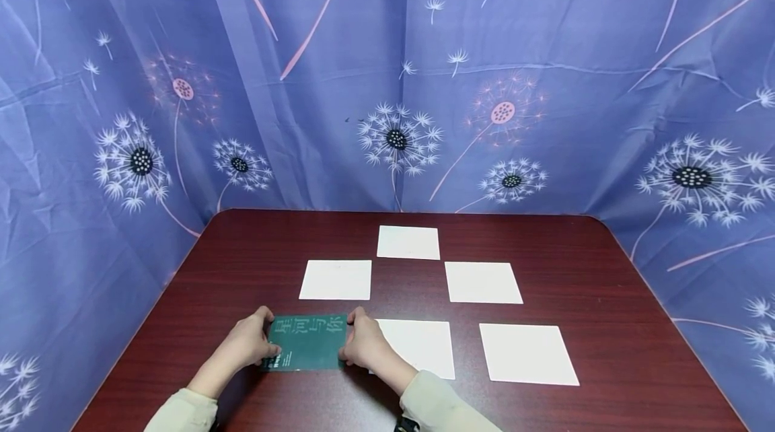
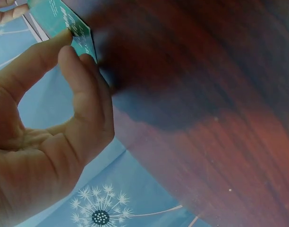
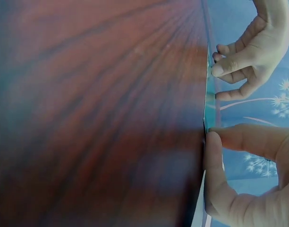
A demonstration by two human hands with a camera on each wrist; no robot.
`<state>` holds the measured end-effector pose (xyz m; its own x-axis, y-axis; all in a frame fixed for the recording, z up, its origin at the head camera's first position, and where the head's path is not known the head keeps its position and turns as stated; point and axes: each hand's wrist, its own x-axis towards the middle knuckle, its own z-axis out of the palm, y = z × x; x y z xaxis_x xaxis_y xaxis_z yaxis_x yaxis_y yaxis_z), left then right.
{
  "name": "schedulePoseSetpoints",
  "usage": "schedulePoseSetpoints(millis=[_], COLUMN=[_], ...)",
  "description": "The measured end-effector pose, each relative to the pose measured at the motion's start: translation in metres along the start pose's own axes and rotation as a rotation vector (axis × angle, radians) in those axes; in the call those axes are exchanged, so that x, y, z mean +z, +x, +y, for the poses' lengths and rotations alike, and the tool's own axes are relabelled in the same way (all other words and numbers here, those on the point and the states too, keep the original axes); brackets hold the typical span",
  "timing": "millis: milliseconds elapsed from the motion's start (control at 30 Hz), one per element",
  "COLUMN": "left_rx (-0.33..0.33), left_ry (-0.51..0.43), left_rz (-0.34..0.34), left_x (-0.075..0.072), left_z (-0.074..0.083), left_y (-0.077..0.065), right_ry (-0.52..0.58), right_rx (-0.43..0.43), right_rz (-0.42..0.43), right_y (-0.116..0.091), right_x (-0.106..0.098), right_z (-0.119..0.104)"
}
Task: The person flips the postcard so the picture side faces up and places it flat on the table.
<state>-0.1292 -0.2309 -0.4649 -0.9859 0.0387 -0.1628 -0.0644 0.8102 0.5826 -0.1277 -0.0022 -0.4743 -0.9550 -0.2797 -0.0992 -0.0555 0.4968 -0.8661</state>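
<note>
A green card with pale printed characters lies between both hands at the front left of the table. At its left edge, my left hand pinches it between thumb and fingers. My right hand grips the opposite edge, partly covering a white card beside it. In the left wrist view, the thumb and fingers of the left hand meet at a corner of the green card. The right wrist view shows the card nearly edge-on, close to the tabletop, with the right hand at its near end.
More white cards lie flat in rows: a back card, a left card and a right card in the middle row, and a front right card. The dark red wooden table is bordered by a blue dandelion-print curtain.
</note>
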Motion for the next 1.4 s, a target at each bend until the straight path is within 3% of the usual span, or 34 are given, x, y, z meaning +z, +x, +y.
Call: schedulePoseSetpoints(millis=[167,400,667,933,1100,1267,1400], left_rx=[0.028,0.049,0.102,0.16,0.193,0.261,0.279], left_ry=[0.055,0.079,-0.045,-0.21,-0.3,-0.374,-0.411], left_rz=[0.011,0.028,0.056,0.071,0.021,-0.069,-0.142], left_x=[-0.001,-0.002,0.004,0.022,0.037,0.053,0.064], left_z=[0.002,0.011,0.039,0.069,0.086,0.1,0.108], left_y=[-0.001,-0.005,-0.007,-0.007,-0.009,-0.011,-0.015], right_ry=[0.005,0.132,0.155,0.18,0.183,0.136,0.109], right_rx=[0.021,0.02,-0.075,-0.114,-0.116,-0.065,-0.026], right_rz=[-0.017,-0.043,-0.017,0.062,0.112,0.146,0.164], right_y=[0.001,-0.001,-0.008,-0.02,-0.03,-0.041,-0.05], right_x=[-0.001,-0.009,-0.037,-0.072,-0.091,-0.106,-0.113], right_z=[-0.002,0.0,0.008,0.018,0.028,0.038,0.043])
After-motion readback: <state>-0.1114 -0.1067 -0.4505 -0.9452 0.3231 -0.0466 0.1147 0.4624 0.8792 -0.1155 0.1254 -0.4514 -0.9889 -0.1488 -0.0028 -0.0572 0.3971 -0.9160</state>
